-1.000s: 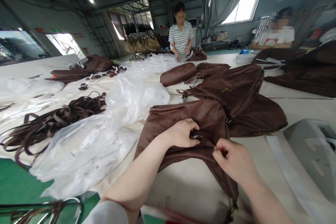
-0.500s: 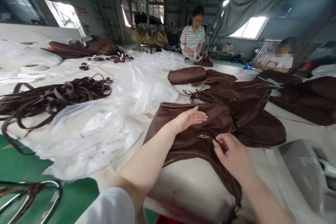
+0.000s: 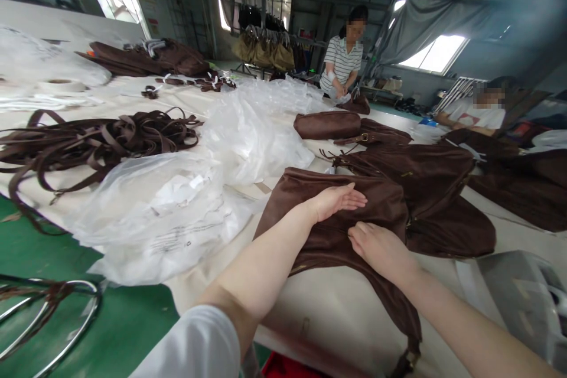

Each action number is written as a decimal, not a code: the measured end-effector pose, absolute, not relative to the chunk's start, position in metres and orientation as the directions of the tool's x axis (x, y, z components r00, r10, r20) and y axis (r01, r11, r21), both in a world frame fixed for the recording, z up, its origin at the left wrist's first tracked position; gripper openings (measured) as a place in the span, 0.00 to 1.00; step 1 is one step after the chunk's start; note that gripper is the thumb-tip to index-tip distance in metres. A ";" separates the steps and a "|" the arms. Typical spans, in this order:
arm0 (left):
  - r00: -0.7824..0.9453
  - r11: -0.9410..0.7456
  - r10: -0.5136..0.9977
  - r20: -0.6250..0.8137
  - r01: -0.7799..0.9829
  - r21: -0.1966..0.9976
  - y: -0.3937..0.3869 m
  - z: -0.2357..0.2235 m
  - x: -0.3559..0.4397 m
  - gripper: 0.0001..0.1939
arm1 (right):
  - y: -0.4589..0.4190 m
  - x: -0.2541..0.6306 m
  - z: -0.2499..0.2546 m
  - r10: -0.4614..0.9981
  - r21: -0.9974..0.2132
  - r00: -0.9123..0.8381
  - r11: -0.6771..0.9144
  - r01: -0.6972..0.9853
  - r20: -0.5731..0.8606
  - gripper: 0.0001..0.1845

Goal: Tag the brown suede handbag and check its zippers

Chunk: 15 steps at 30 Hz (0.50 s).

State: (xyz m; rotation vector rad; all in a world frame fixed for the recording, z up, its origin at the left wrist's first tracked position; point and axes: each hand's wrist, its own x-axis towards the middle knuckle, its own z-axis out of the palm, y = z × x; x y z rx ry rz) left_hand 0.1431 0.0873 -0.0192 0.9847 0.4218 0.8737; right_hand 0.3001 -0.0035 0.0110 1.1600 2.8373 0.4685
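A brown suede bag (image 3: 292, 207) lies flat on the white table (image 3: 341, 307) in front of me. My left hand (image 3: 335, 201) rests palm down on its upper part, fingers straight and together. Just below it my right hand (image 3: 376, 248) presses flat on the same bag, fingers pointing left. Neither hand grips anything. More brown bags (image 3: 425, 183) lie stacked just behind and to the right.
Clear plastic bags (image 3: 159, 212) are heaped to the left, a tangle of brown straps (image 3: 101, 142) beyond them. A grey plastic object (image 3: 522, 295) sits at the right. Across the table a person in a striped shirt (image 3: 342, 62) handles a bag; another person (image 3: 476, 112) sits at the right.
My left hand let go of the zipper area and opened flat on the bag. My right hand released its pinch and now lies flat on the bag. The view swung left.
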 end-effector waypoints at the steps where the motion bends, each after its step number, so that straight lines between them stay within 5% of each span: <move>1: 0.595 0.258 0.801 0.068 -0.445 0.857 0.087 -0.019 0.143 0.25 | -0.003 0.299 0.012 0.686 0.296 -0.726 0.682 0.669 0.061 0.07; 15: 0.569 0.198 0.817 0.089 -0.422 0.885 0.081 -0.016 0.143 0.24 | 0.002 0.293 0.019 0.655 0.417 -0.754 0.700 0.580 -0.050 0.09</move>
